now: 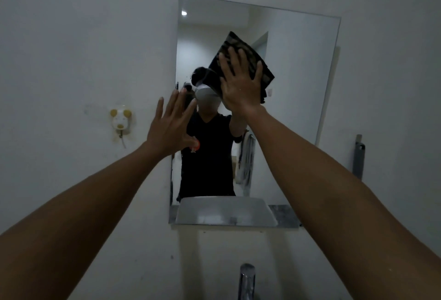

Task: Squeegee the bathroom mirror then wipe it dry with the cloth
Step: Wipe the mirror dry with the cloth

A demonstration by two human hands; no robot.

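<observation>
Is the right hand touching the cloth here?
Touching. The head view shows the right hand pressed flat, fingers spread, on the cloth, holding it against the mirror.

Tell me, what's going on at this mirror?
A person is wiping the bathroom mirror with a dark folded cloth. The right hand presses the cloth flat against the upper middle of the glass, fingers spread over it. The left hand is raised by the mirror's left edge, open and holding nothing; whether it touches the glass is unclear. Neither hand holds a squeegee, so this looks like the drying step. A tap sits below.
</observation>
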